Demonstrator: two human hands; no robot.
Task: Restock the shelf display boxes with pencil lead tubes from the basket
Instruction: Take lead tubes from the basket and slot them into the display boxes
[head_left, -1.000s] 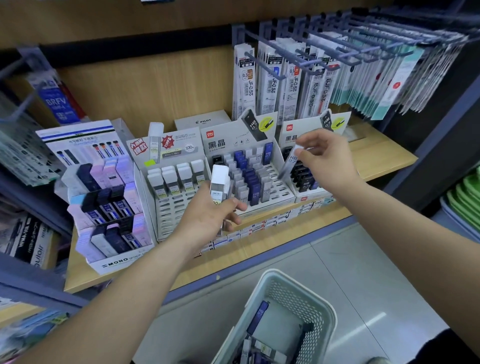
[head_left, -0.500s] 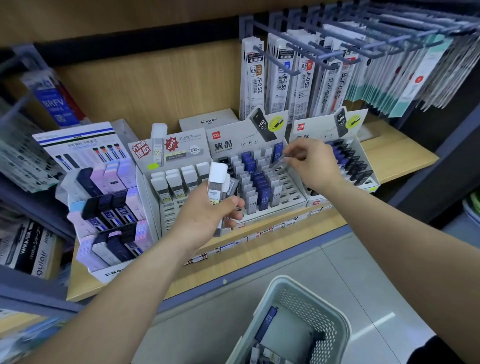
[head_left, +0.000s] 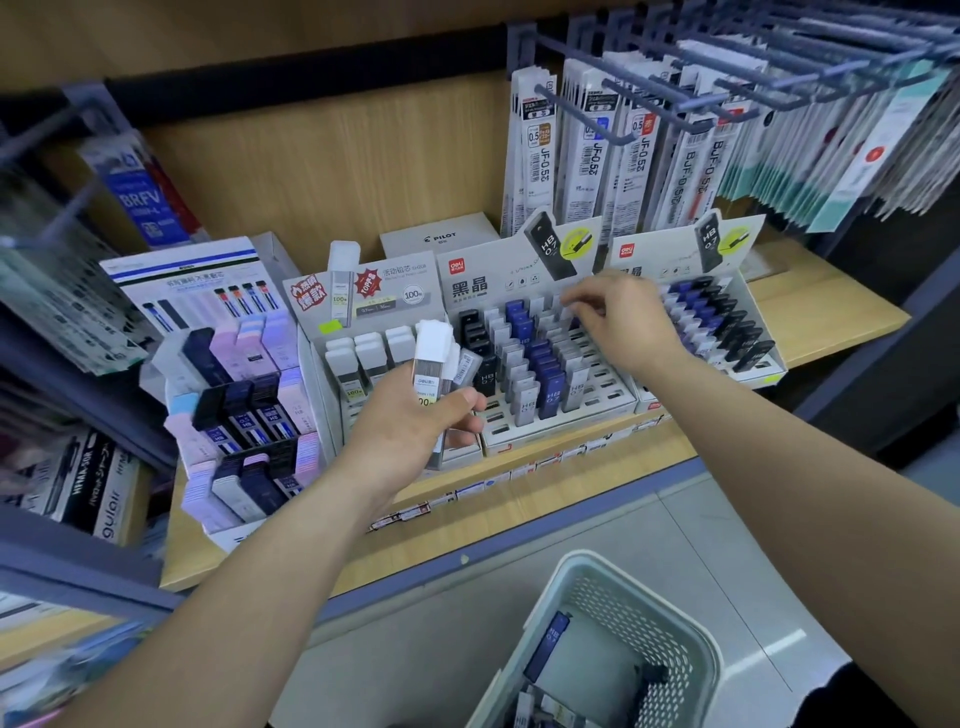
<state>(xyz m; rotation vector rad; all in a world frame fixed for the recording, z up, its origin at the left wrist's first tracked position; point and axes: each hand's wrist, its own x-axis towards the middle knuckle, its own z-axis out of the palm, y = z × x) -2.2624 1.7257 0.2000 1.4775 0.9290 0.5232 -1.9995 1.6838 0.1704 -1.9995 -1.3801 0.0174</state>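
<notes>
Several white-capped clear plastic lead tubes (head_left: 434, 364) are waiting pinched in the left hand (head_left: 410, 431) just in front of the grey slotted cardboard display box (head_left: 540, 364), while the right hand (head_left: 621, 319), fingers (head_left: 574, 299) curled together over its back rows, should be seating each tube upright in a free slot.

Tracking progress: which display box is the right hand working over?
The middle Deli box with blue and grey tubes; the right hand hovers over its back rows.

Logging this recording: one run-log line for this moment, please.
phase: restocking | left hand: holds white-capped lead tubes | right hand: fingers at back rows of middle display box, contents unclear | basket: tubes remain
</notes>
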